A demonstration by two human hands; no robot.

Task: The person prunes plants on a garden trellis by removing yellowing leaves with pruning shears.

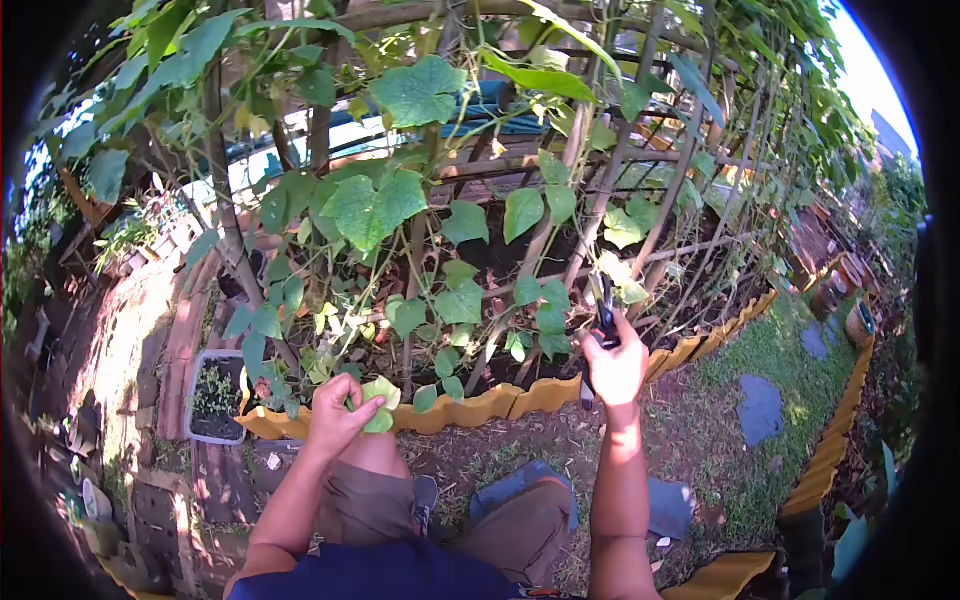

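Observation:
My left hand point(338, 415) pinches a pale green leaf point(380, 402) between thumb and fingers, above my bent knee. Farther right, my right hand point(613, 365) grips dark-handled pruning shears point(604, 305), their tip pointing up into the foliage at the foot of the trellis. A yellowed leaf point(630, 291) hangs right beside the blades. Climbing vines with broad green leaves point(376, 208) cover the wooden poles point(598, 205) in front of me.
Scalloped yellow edging point(455, 414) borders the bed between me and the plants. A clear plastic tub point(216, 398) with soil and seedlings stands at the left. Grey stepping slabs point(760, 408) lie in the grass at the right, and brick paving point(130, 345) runs along the left.

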